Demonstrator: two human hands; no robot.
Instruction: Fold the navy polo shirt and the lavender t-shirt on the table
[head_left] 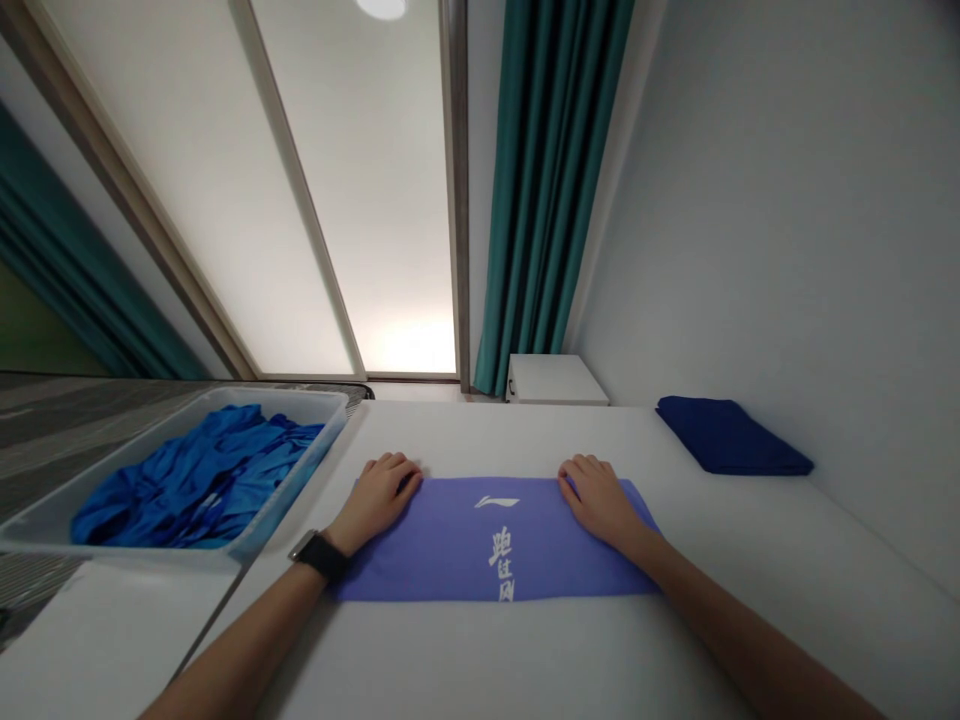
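Observation:
A purple garment, probably a shirt, lies folded into a wide flat rectangle on the white table. A white logo and white characters run down its middle. At its far left edge, my left hand rests with fingers curled over the cloth and the thumb close beside them. My right hand takes hold of the far edge on the right side in much the same way. The fingertips of both hands are partly hidden. A dark watch is on my left wrist.
A translucent plastic bin with rumpled blue clothes stands at the left. A folded navy garment lies at the far right by the wall. Beyond the table are a white cabinet, a teal curtain and frosted doors.

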